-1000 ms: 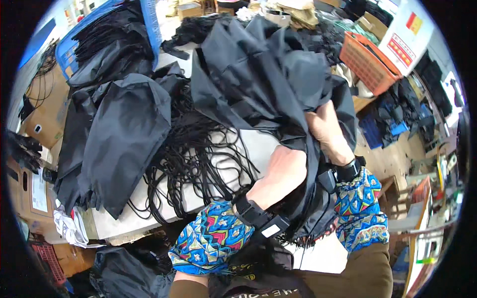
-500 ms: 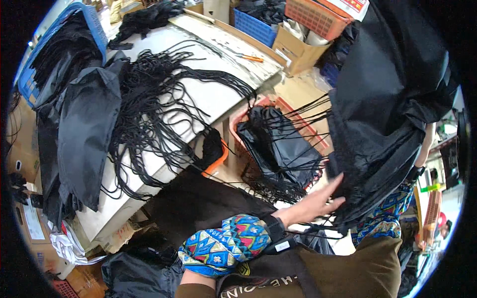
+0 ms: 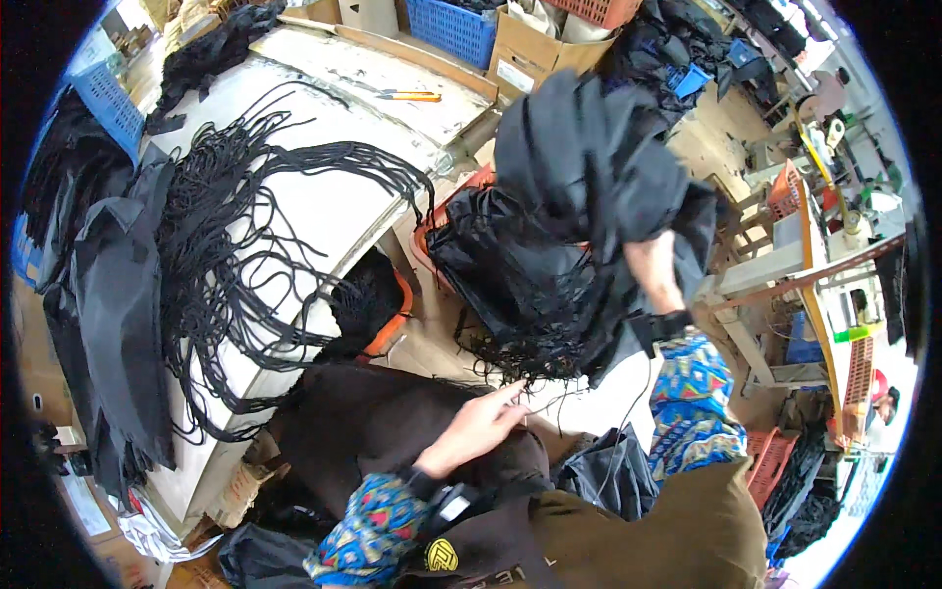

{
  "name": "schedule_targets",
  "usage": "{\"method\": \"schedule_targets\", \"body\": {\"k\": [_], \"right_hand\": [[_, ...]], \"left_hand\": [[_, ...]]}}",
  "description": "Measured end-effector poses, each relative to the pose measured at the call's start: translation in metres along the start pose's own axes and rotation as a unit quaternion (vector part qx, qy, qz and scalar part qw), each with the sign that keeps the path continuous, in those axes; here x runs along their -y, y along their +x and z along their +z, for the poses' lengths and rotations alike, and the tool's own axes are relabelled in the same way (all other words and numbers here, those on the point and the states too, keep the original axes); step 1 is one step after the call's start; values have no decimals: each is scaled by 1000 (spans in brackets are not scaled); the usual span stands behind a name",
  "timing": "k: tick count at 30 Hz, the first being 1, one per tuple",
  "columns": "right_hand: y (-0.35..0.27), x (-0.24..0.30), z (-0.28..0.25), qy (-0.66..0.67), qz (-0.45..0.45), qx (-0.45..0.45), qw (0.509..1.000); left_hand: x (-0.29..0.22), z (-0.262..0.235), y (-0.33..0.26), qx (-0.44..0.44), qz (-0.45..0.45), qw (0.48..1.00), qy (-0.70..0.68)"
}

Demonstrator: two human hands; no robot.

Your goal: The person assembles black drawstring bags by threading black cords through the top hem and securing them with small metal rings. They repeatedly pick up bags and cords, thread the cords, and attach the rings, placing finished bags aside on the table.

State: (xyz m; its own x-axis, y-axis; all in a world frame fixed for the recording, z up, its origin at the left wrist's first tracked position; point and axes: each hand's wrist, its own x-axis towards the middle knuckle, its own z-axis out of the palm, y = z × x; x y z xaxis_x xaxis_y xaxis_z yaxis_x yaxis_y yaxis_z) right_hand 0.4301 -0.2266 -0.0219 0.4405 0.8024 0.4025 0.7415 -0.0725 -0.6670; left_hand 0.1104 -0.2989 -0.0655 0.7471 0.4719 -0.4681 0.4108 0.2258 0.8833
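My right hand (image 3: 655, 270) grips a bunch of black drawstring bags (image 3: 589, 157), smeared by motion, above a red-orange basket (image 3: 428, 250). Its fingertips are hidden in the fabric. More black bags (image 3: 510, 265) fill that basket, with their tangled cords (image 3: 525, 363) spilling over the near side. My left hand (image 3: 476, 427) is beside these cords, fingers stretched toward them and thumb apart. Whether its fingertips touch a cord I cannot tell. To the left, a heap of black cords (image 3: 226, 226) covers part of the white table (image 3: 304, 108), with black fabric pieces (image 3: 118, 304) hanging at its edge.
An orange-handled cutter (image 3: 410, 96) lies on the table's far part. Behind are a blue crate (image 3: 451, 31) and a cardboard box (image 3: 530, 54). An orange-rimmed bin (image 3: 397, 319) stands under the table edge. Workbenches (image 3: 765, 265) occupy the right side.
The raised bags swung from the far right to above the basket, and my right hand came into view on them. My left hand moved left and nearer, away from the bags. The view shifted right.
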Motion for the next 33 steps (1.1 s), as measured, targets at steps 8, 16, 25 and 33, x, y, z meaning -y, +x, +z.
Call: {"method": "schedule_targets", "body": {"k": [8,16,25,33], "right_hand": [[-63,-118,215,-209,102,354,906],[-90,-130,263,-223,153,383,884],[-66,-129,219,-355,-52,401,843],[-23,86,140,81,-44,416,905]], "left_hand": [[73,-30,-108,-279,-136,914,-260],[68,-24,-124,-405,-161,834,-337],[45,-70,-109,-465,-48,855,-226],[17,-103,-74,-471,57,843,-252]]}}
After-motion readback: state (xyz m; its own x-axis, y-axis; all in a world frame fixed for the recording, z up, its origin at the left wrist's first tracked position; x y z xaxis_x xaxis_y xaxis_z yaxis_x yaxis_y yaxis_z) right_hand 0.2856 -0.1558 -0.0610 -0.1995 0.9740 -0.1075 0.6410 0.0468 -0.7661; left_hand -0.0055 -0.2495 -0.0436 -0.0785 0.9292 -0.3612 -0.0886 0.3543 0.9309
